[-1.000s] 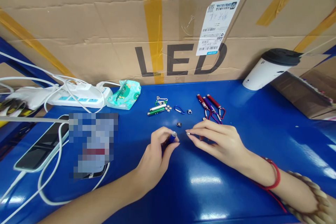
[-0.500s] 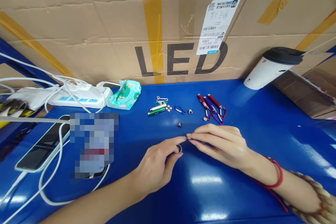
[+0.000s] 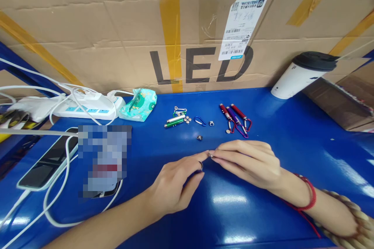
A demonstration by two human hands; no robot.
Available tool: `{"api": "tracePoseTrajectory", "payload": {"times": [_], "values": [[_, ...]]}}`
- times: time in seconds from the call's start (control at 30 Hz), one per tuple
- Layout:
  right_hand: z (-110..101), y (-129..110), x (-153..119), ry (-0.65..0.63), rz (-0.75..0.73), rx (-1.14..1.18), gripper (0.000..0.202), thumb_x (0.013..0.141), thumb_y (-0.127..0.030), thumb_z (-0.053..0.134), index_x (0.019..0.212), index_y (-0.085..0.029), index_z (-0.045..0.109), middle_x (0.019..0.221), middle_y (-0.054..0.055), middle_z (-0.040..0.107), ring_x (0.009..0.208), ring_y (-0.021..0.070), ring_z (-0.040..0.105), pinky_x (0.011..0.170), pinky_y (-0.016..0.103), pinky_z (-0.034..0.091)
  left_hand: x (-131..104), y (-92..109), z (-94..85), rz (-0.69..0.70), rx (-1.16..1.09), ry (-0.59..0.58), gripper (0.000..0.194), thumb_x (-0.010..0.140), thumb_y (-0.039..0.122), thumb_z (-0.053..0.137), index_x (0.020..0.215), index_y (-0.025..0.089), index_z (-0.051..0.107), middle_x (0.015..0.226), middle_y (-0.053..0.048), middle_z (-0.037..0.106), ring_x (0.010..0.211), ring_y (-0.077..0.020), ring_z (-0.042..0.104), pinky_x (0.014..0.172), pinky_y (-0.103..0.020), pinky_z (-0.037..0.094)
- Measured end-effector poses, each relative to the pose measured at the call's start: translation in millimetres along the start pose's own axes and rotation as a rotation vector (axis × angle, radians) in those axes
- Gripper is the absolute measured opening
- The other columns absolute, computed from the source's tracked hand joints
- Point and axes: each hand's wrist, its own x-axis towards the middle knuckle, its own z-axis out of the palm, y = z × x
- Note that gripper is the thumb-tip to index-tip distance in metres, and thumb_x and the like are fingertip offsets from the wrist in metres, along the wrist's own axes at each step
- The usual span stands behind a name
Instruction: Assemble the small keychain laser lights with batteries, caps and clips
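Observation:
My left hand (image 3: 178,181) is closed around a small dark cylindrical part (image 3: 201,166), seen end-on and mostly hidden between thumb and fingers. Its index fingertip meets the fingertips of my right hand (image 3: 248,161), which pinch a tiny metallic piece (image 3: 210,155) too small to identify. Just beyond the hands a small dark metal part (image 3: 199,137) lies on the blue table (image 3: 222,225). Farther back are a blue carabiner (image 3: 200,121), a small silver part (image 3: 211,123), several button cells (image 3: 187,119), a silver tube (image 3: 176,118) and a green tube (image 3: 173,123).
Red and purple penlights (image 3: 233,118) with carabiners lie right of centre. A white cup (image 3: 298,78) stands back right, before the cardboard box (image 3: 122,46). On the left are a tissue pack (image 3: 140,105), a power strip (image 3: 87,109), a phone (image 3: 46,163) and white cables.
My right hand has shifted slightly right and down. My left thumb has moved a little, and less of the dark cylindrical part shows between the fingers.

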Motion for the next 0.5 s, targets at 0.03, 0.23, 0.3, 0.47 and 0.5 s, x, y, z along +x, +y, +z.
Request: {"api": "tracePoseTrajectory", "payload": {"times": [0.03, 0.23, 0.3, 0.47, 0.5], "values": [[-0.3, 0.0, 0.3, 0.015, -0.006, -0.004, 0.016, 0.08, -0.011, 0.064, 0.095, -0.014, 0.063, 0.086, 0.003, 0.068, 0.071, 0.0093, 0.064, 0.059, 0.02, 0.051, 0.0, 0.4, 0.1, -0.008, -0.01, 0.002, 0.016, 0.087, 0.006, 0.044, 0.099, 0.017, 0.046, 0.107, -0.014, 0.068, 0.1, -0.0164, 0.065, 0.08, -0.022, 0.055], [-1.7, -0.1, 0.1, 0.033, -0.018, -0.017, 0.016, 0.077, -0.01, 0.067, 0.093, -0.013, 0.064, 0.085, 0.004, 0.07, 0.072, 0.009, 0.065, 0.061, 0.02, 0.052, 1.7, 1.0, 0.2, 0.004, -0.016, 0.001, 0.014, 0.087, 0.008, 0.046, 0.096, 0.018, 0.046, 0.106, -0.014, 0.069, 0.101, -0.0166, 0.064, 0.082, -0.022, 0.054], [-1.9, -0.5, 0.1, 0.03, -0.021, -0.017, 0.017, 0.077, -0.01, 0.067, 0.094, -0.013, 0.064, 0.086, 0.004, 0.07, 0.073, 0.0091, 0.065, 0.061, 0.02, 0.052, 1.6, -0.2, 0.6, 0.025, 0.009, 0.0, 0.012, 0.088, 0.007, 0.046, 0.092, 0.019, 0.047, 0.103, -0.013, 0.07, 0.1, -0.0179, 0.065, 0.081, -0.023, 0.056], [-2.1, -1.8, 1.8, 0.039, -0.028, -0.023, 0.017, 0.077, -0.01, 0.068, 0.093, -0.013, 0.064, 0.085, 0.004, 0.071, 0.072, 0.0092, 0.065, 0.06, 0.019, 0.053, -2.5, -4.1, 3.0, 0.047, 0.024, 0.014, 0.014, 0.087, 0.005, 0.048, 0.083, 0.019, 0.047, 0.1, -0.015, 0.071, 0.095, -0.0187, 0.067, 0.075, -0.022, 0.057], [-2.4, -2.2, 2.2, 0.041, -0.026, -0.024, 0.017, 0.077, -0.011, 0.067, 0.093, -0.014, 0.064, 0.084, 0.004, 0.071, 0.071, 0.0091, 0.065, 0.059, 0.019, 0.053, -3.3, -4.5, 3.4, 0.032, -0.009, 0.011, 0.014, 0.087, 0.005, 0.048, 0.085, 0.019, 0.047, 0.102, -0.015, 0.07, 0.095, -0.0185, 0.067, 0.075, -0.022, 0.057]]}}
